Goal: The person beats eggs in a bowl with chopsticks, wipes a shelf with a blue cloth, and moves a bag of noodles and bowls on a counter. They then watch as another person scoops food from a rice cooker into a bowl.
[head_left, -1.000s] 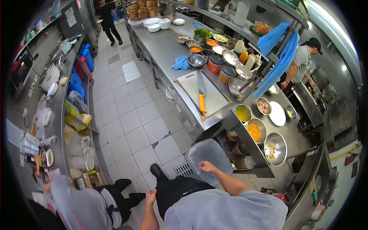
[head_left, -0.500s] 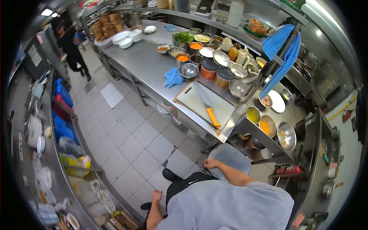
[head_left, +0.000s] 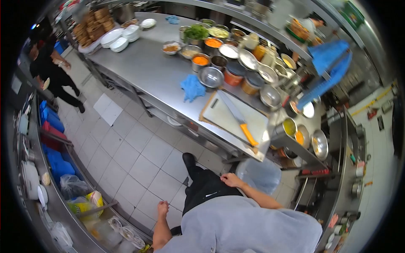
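My left hand (head_left: 163, 208) hangs by my left side over the floor, its fingers curled loosely closed with nothing visible in them. In front of my right hip, my right hand (head_left: 231, 180) is also loosely curled and appears to hold nothing; a translucent grey bin (head_left: 261, 175) stands beside that forearm. Beyond the bin, a knife with an orange handle (head_left: 249, 134) lies on a white cutting board (head_left: 219, 116) at the near end of the steel counter (head_left: 139, 63). A crumpled blue cloth (head_left: 193, 87) and a steel bowl (head_left: 211, 77) sit just past the board.
Containers of chopped food (head_left: 200, 61), sauce bottles and stacked white plates (head_left: 131, 33) stand on the counter. A person in black (head_left: 52, 69) walks in the aisle at left; another person (head_left: 310, 29) is behind the shelf. A lower shelf with blue bins (head_left: 59, 160) lines the left side.
I have stepped forward along the aisle, and the view has shifted. Both arms have swung slightly with the walk. The person in black appears nearer; a second person has come into view behind the shelf.
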Demonstrator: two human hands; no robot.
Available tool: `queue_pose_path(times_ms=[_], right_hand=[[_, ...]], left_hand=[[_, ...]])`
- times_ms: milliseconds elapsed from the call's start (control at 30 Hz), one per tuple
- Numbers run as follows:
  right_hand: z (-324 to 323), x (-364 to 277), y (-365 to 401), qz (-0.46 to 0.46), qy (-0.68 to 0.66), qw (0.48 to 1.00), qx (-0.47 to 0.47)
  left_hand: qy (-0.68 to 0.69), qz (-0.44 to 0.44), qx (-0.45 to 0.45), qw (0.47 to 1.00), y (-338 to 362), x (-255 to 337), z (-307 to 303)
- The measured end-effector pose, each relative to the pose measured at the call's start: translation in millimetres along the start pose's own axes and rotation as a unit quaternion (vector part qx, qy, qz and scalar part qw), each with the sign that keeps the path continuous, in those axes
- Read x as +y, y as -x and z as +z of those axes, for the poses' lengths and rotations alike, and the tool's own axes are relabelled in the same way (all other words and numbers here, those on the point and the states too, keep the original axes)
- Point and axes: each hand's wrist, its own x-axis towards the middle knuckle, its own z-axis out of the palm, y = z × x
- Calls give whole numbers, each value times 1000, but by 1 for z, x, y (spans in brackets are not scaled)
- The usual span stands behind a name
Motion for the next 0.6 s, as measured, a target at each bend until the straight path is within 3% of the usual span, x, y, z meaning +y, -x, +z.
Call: queue_pose_path(times_ms=[33, 133, 233, 300, 400, 467, 533, 600], right_hand=[[-6, -16, -12, 37, -16, 999, -18], [-20, -58, -71, 31, 20, 998, -52], [-27, -106, -152, -24, 30, 993, -111], [-29, -146, -212, -124, 77, 980, -133], [-27, -212, -313, -263, 104, 947, -155], [-20, -250, -384, -375, 107, 909, -149], [-33, -303, -428, -413, 145, 887, -149], [-68, -371, -425, -387, 108, 902, -155]], left_hand=[[-11, 17, -9, 1000, -14, 7, 9], [-129, 75, -17, 989, -34, 36, 32], [-210, 101, -71, 970, -40, 91, 32], [-226, 134, -91, 961, -26, 142, 14], [-159, 93, 6, 983, -12, 210, -28], [-116, 150, 78, 979, -43, 210, -64], [-92, 131, 180, 971, -39, 225, -94], [-20, 77, 207, 975, -27, 230, -108]])
